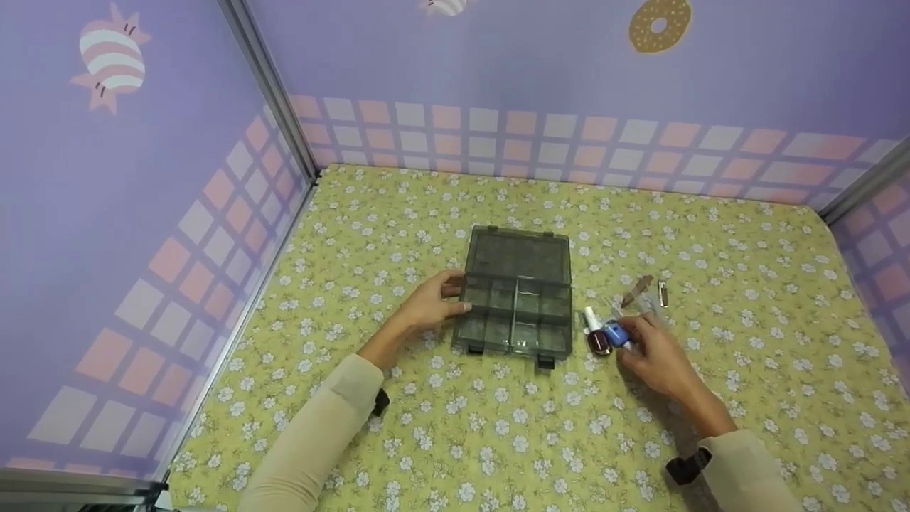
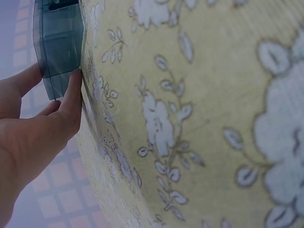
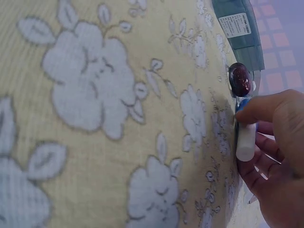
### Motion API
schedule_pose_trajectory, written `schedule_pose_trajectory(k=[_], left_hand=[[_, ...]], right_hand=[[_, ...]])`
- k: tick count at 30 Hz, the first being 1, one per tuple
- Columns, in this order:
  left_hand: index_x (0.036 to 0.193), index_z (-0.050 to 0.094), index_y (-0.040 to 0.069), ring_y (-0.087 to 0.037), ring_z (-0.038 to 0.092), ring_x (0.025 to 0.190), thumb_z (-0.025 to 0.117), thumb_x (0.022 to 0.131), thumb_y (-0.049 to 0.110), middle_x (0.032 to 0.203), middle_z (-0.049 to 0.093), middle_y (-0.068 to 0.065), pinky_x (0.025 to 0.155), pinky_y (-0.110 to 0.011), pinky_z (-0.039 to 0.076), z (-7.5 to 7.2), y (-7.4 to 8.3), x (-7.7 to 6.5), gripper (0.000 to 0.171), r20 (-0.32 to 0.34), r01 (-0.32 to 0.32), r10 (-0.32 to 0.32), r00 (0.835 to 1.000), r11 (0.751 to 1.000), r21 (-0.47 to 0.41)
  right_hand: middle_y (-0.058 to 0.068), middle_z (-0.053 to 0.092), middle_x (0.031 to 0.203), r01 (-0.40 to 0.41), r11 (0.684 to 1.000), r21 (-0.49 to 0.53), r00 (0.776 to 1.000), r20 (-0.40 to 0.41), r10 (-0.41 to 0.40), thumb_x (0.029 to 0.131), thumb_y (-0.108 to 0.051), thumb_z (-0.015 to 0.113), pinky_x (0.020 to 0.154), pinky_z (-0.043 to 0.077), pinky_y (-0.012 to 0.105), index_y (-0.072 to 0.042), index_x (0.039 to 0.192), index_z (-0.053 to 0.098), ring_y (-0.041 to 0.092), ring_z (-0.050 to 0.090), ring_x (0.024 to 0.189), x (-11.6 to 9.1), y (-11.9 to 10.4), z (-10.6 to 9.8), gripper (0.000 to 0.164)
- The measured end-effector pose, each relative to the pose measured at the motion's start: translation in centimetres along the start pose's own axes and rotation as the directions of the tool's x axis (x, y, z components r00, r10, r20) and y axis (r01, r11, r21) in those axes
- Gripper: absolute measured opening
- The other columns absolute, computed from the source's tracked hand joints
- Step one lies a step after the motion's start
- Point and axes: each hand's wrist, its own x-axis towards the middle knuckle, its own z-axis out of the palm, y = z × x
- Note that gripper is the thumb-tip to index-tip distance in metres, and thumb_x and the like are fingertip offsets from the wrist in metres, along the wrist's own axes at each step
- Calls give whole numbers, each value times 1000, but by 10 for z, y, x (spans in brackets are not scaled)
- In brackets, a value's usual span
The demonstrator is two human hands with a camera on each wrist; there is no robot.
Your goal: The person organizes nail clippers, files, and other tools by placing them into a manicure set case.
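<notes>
A smoky grey, see-through compartment box (image 1: 519,257) lies with its lid folded back on the flowered cloth. At its left side my left hand (image 1: 426,304) grips the wall between thumb and fingers; in the left wrist view the fingertips meet the box's corner (image 2: 61,47). My right hand (image 1: 657,355) pinches a blue nail polish bottle (image 1: 616,334), whose white cap (image 3: 245,145) points toward the palm in the right wrist view. A dark red nail polish bottle (image 1: 599,343) with a white cap lies right beside it, between that hand and the box.
Beyond the right hand are a thin brown item (image 1: 637,290) and a small metal nail clipper (image 1: 662,293), with clear, see-through pieces partly hidden by the fingers. Purple panels with metal posts (image 1: 274,85) wall the table at the back and sides.
</notes>
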Motion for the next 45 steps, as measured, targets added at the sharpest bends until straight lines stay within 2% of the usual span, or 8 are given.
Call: schedule_pose_trajectory(k=[4,9,15,19,24,35,41,45], left_hand=[[164,40,13,-29,46,148,74,103,18,163,43,-11,113,-47,48,1,0,-3,71,-4,13,-13,1000,999,-32],[164,40,13,-30,46,148,74,103,19,163,44,-11,113,-47,48,2,-1,-4,71,-12,6,-7,1000,999,-43],[165,39,15,-28,46,148,74,103,21,163,44,-9,114,-47,48,3,0,-5,71,-10,10,-11,1000,999,-31],[165,39,16,-28,45,148,73,104,20,163,43,-8,114,-47,48,3,1,-4,70,-15,15,-16,1000,999,-29],[165,39,15,-28,46,148,73,104,19,163,44,-9,114,-47,47,2,2,-2,70,-9,13,-13,1000,1000,-28],[165,38,13,-29,45,148,73,104,18,163,42,-11,114,-47,48,2,3,-2,71,0,32,-32,999,998,-51],[164,39,13,-29,46,147,73,103,18,162,44,-11,113,-47,48,2,2,-1,70,-8,30,-30,1000,999,-35],[164,39,13,-29,46,147,73,104,19,162,44,-10,114,-47,47,2,2,-2,70,-4,18,-18,1000,1000,-23]], right_hand=[[19,62,117,-16,1000,-6,1000,-21,16,92,-2,80,79,54,45,4,135,64,29,63,97,-1,-3,5,46],[22,63,115,-21,1000,-21,999,-50,20,94,-3,78,79,56,51,6,129,66,34,66,95,2,-6,7,39],[24,61,115,-50,999,-9,998,-31,50,96,0,73,82,56,53,9,127,65,37,65,99,7,-8,1,33],[25,58,119,-71,997,31,997,-25,71,98,2,70,88,57,54,10,129,62,40,65,107,12,-14,-3,33],[25,60,122,-23,997,80,998,-53,27,96,4,72,95,54,57,7,128,63,41,62,112,21,-30,-1,33],[13,65,115,156,980,127,988,-40,-152,90,4,79,88,58,51,1,122,68,31,67,104,42,-83,26,34],[10,61,118,172,957,235,980,53,-189,95,5,76,99,58,45,1,123,66,27,66,111,47,-104,46,30],[9,60,118,174,960,217,977,87,-196,98,-1,75,97,59,45,-2,125,66,25,66,111,48,-108,54,28]])
